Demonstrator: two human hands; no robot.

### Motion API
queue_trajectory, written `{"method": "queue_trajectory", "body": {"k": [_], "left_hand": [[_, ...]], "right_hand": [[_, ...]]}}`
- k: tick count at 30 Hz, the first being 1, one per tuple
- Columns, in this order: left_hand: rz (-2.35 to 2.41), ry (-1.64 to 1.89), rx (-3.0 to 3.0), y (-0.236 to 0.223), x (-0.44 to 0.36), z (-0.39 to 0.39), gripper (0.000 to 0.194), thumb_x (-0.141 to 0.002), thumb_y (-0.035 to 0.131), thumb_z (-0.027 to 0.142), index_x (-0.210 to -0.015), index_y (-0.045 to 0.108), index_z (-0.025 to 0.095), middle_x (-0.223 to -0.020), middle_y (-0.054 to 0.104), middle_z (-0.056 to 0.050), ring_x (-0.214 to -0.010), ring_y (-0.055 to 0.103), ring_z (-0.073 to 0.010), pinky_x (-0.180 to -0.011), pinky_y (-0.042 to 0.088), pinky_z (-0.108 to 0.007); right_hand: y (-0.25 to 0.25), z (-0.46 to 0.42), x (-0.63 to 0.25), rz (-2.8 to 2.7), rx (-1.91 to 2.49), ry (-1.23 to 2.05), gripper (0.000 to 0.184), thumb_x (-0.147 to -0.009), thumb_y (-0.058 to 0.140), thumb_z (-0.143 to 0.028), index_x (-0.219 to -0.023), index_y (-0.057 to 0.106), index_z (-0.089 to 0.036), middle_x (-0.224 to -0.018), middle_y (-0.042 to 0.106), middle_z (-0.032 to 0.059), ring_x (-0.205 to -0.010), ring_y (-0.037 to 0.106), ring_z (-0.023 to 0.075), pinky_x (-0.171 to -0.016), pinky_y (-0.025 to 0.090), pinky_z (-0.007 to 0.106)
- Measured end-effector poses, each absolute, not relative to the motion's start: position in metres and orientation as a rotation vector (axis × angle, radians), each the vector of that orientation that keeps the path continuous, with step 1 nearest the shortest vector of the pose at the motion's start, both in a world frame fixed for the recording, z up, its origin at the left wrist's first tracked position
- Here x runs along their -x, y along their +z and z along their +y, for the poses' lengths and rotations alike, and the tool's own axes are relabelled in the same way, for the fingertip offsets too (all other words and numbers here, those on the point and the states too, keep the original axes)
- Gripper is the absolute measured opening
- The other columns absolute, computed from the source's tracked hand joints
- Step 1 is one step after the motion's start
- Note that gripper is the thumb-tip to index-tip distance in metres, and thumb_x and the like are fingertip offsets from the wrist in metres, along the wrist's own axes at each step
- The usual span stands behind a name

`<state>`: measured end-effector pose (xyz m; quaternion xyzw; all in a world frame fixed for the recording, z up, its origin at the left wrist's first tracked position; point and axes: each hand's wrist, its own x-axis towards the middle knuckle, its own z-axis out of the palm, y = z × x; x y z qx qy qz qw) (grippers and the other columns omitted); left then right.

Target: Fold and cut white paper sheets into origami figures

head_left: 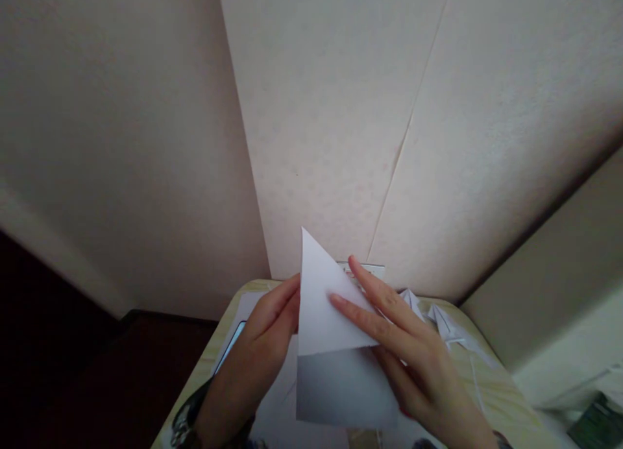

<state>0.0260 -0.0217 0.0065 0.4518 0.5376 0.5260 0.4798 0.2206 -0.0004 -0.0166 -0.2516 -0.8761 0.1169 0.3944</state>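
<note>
A sheet of white paper (324, 326) is held up above the table, its upper part folded over into a triangle with the point at the top. My left hand (270, 342) grips the paper at its left edge, and its fingertips are hidden behind the sheet. On the right side, my right hand (413, 348) holds the paper too. One finger presses on the triangular flap, another reaches out along the slanted edge, and the lower fingers are partly hidden by the sheet.
A yellowish table (506, 400) stands against pale walls. On it lie folded white paper pieces (445, 326) at the right and a phone (232, 345), partly covered by my left hand. More white paper (277, 413) lies under my hands. A wall plate (374, 269) shows behind.
</note>
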Motion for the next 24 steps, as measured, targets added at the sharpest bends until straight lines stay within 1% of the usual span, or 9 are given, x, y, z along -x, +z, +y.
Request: {"method": "queue_trajectory", "body": {"k": [3, 7, 9, 12, 14, 16, 19, 22, 24], "left_hand": [[1.299, 1.333, -0.901, 0.003, -0.029, -0.023, 0.042, -0.087, 0.06, 0.049, -0.116, 0.069, 0.021, -0.114, 0.075, -0.007, -0.109, 0.066, -0.0284, -0.085, 0.055, -0.032], [1.027, 1.3, -0.85, 0.004, -0.03, -0.023, 0.049, -0.091, 0.051, 0.053, -0.124, 0.064, 0.02, -0.118, 0.073, -0.008, -0.108, 0.067, -0.0281, -0.081, 0.056, -0.032], [0.985, 1.282, -0.887, 0.005, -0.028, -0.023, 0.044, -0.09, 0.056, 0.049, -0.123, 0.065, 0.021, -0.117, 0.074, -0.006, -0.105, 0.068, -0.0259, -0.081, 0.055, -0.029], [0.999, 1.238, -0.988, 0.005, -0.026, -0.021, 0.035, -0.085, 0.067, 0.037, -0.118, 0.067, 0.023, -0.114, 0.075, -0.004, -0.101, 0.068, -0.0232, -0.079, 0.053, -0.025], [0.991, 1.192, -1.062, 0.005, -0.025, -0.02, 0.033, -0.085, 0.066, 0.033, -0.116, 0.068, 0.021, -0.11, 0.076, -0.004, -0.097, 0.069, -0.0225, -0.075, 0.052, -0.024], [0.998, 1.155, -1.116, 0.006, -0.024, -0.019, 0.032, -0.086, 0.063, 0.032, -0.115, 0.067, 0.02, -0.106, 0.077, -0.004, -0.094, 0.069, -0.0223, -0.072, 0.051, -0.024], [1.052, 1.089, -1.231, 0.006, -0.025, -0.021, 0.026, -0.087, 0.062, 0.029, -0.11, 0.069, 0.02, -0.101, 0.077, -0.004, -0.092, 0.068, -0.0222, -0.072, 0.05, -0.025], [1.102, 1.015, -1.327, 0.006, -0.026, -0.023, 0.021, -0.088, 0.058, 0.028, -0.105, 0.069, 0.021, -0.094, 0.076, -0.002, -0.084, 0.067, -0.021, -0.072, 0.048, -0.027], [1.125, 0.984, -1.357, 0.006, -0.027, -0.023, 0.02, -0.089, 0.056, 0.029, -0.103, 0.068, 0.022, -0.092, 0.075, -0.001, -0.081, 0.066, -0.0206, -0.071, 0.047, -0.028]], "right_hand": [[-0.018, 0.001, -0.219, -2.24, 0.659, 0.245, 0.062, -0.095, 0.043, -0.009, -0.151, 0.036, -0.034, -0.164, 0.017, -0.0081, -0.147, 0.029, 0.0206, -0.119, 0.03, 0.038], [-0.019, 0.002, -0.218, -2.245, 0.677, 0.246, 0.063, -0.094, 0.043, -0.008, -0.151, 0.035, -0.034, -0.164, 0.018, -0.0064, -0.147, 0.03, 0.0209, -0.118, 0.032, 0.039], [-0.02, 0.002, -0.218, -2.249, 0.677, 0.266, 0.066, -0.092, 0.042, -0.006, -0.151, 0.036, -0.035, -0.164, 0.017, -0.0064, -0.147, 0.029, 0.0206, -0.117, 0.032, 0.039], [-0.02, 0.0, -0.218, -2.247, 0.68, 0.341, 0.073, -0.085, 0.042, -0.001, -0.149, 0.039, -0.036, -0.164, 0.02, -0.0067, -0.146, 0.031, 0.0205, -0.118, 0.031, 0.04], [-0.019, -0.003, -0.218, -2.213, 0.704, 0.424, 0.074, -0.081, 0.043, -0.001, -0.145, 0.043, -0.037, -0.163, 0.024, -0.0077, -0.145, 0.033, 0.0211, -0.118, 0.029, 0.041], [-0.017, -0.008, -0.219, -2.135, 0.729, 0.519, 0.069, -0.081, 0.045, -0.006, -0.142, 0.047, -0.038, -0.161, 0.029, -0.0077, -0.145, 0.033, 0.0229, -0.119, 0.027, 0.044], [-0.014, -0.018, -0.223, -2.029, 0.748, 0.676, 0.064, -0.085, 0.044, -0.014, -0.145, 0.042, -0.036, -0.158, 0.037, -0.0053, -0.145, 0.033, 0.0241, -0.119, 0.025, 0.044], [-0.01, -0.026, -0.226, -1.966, 0.738, 0.824, 0.055, -0.095, 0.043, -0.026, -0.148, 0.039, -0.036, -0.155, 0.042, -0.005, -0.144, 0.036, 0.0212, -0.117, 0.029, 0.034], [-0.008, -0.028, -0.226, -1.866, 0.712, 0.935, 0.051, -0.098, 0.044, -0.041, -0.148, 0.038, -0.038, -0.154, 0.044, -0.0047, -0.143, 0.038, 0.0205, -0.114, 0.035, 0.029]]}}
